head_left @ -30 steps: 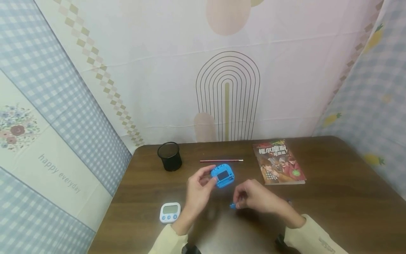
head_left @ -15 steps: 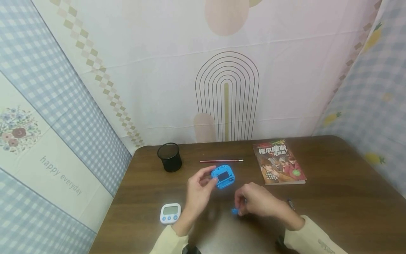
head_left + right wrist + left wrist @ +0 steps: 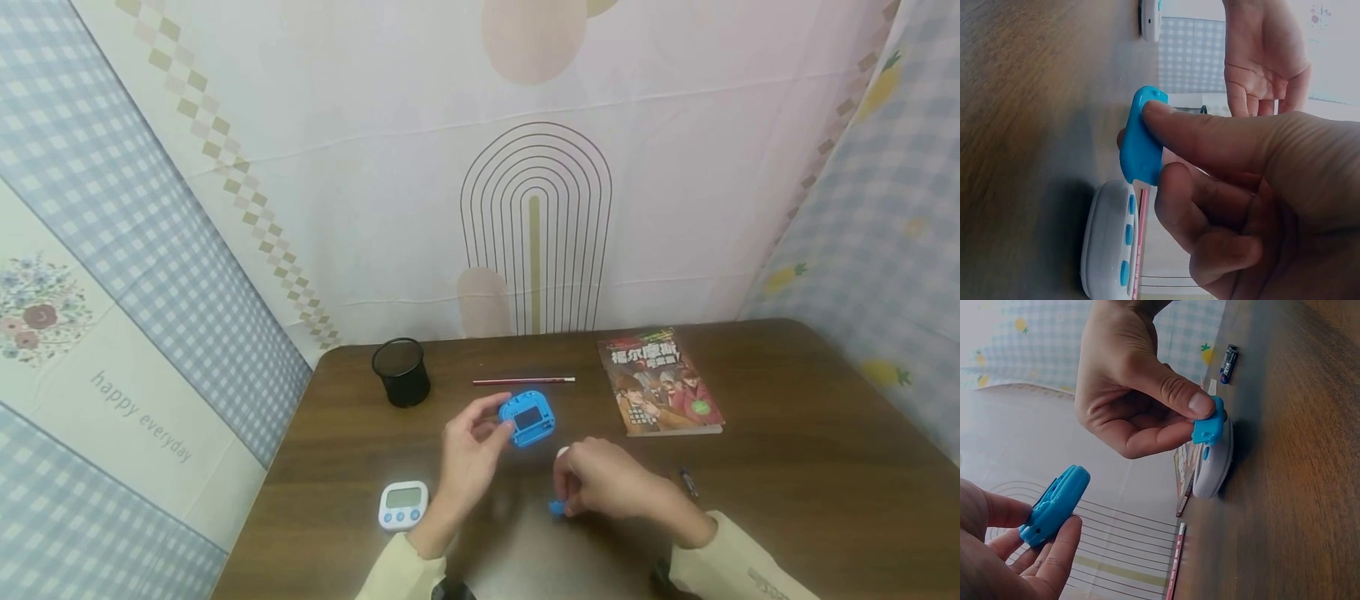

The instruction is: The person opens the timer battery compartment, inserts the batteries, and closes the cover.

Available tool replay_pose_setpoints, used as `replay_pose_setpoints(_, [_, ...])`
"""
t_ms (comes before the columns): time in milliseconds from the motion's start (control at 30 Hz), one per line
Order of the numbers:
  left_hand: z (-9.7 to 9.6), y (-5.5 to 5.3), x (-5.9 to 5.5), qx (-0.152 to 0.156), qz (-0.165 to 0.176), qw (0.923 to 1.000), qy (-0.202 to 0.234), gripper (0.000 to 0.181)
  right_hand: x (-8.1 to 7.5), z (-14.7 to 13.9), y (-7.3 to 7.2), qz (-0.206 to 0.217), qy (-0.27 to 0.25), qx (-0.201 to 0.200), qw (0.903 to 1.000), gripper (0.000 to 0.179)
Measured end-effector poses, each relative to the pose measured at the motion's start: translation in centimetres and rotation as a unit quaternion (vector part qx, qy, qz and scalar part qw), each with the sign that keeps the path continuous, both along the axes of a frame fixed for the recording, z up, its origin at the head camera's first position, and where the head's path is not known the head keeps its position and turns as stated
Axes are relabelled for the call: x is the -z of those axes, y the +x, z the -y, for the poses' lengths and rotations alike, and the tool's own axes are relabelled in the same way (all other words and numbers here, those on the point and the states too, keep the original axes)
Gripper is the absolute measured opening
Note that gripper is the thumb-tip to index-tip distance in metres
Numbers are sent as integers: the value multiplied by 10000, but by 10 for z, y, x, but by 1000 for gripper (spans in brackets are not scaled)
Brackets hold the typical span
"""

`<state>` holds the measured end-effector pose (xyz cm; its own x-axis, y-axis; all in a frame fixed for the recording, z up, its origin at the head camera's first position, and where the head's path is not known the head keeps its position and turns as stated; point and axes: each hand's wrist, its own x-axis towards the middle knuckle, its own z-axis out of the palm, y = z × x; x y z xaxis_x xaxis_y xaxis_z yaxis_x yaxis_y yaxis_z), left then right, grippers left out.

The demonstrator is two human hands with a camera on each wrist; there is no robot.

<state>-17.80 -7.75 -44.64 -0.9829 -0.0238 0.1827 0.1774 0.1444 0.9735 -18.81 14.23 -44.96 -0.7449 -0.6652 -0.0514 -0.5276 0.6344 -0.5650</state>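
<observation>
My left hand holds a rounded blue timer by its left edge between thumb and fingers. Its back, with a dark rectangle and an open battery slot along the lower edge, faces the head camera. To the right and nearer to me, my right hand pinches a small blue battery cover between thumb and index finger, just above the table. Beside that cover lies a white timer with blue buttons, mostly hidden behind the right hand in the head view. A small battery lies right of the right hand.
Another white timer lies left of my left wrist. Further back on the wooden table are a black mesh pen holder, a thin red brush and a book. Curtains hang behind and on both sides.
My right hand has moved slightly toward me with the blue battery cover, uncovering the battery and a sliver of the white timer behind it. The left hand stays almost still.
</observation>
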Motion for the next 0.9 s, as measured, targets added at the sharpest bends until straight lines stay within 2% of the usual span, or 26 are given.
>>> replay_pose_setpoints(200, [0,0,0,-1,-4,10000,-3,31,0,2,1,-29,238,-12,9997,26])
replay_pose_setpoints(467, [1,0,1,9,25,10000,-32,31,2,3,2,183,298,-41,9994,27])
replay_pose_setpoints(700, [1,0,0,6,40,10000,-1,31,3,5,5,76,372,-107,9992,28])
replay_pose_setpoints(900, [0,0,0,31,62,10000,30,31,6,6,5,156,419,-115,9989,28])
